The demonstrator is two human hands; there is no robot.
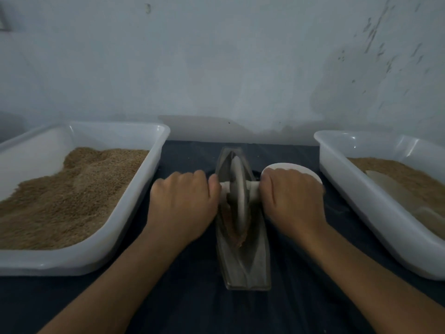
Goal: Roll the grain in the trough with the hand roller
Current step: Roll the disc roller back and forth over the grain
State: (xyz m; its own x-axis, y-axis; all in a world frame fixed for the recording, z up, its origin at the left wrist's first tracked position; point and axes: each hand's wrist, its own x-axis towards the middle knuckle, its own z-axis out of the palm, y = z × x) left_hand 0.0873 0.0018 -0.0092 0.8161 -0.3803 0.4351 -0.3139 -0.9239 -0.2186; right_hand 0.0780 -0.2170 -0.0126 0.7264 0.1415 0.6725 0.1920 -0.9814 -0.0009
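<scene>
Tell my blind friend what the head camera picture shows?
Two hands, left and right, grip a hand roller standing in a narrow trough of grain, between two white tubs of brown grain.

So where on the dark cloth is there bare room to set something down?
Bare cloth lies along the near edge, in front of the trough and between the forearms. The strip beyond the trough's far end is free too. The middle is crowded: left tray, right tray, both hands gripping the roller, white bowl.

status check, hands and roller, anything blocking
Left hand and right hand grip roller handles. Wheel in trough, on grain. Bowl behind right hand, not blocking.
</scene>
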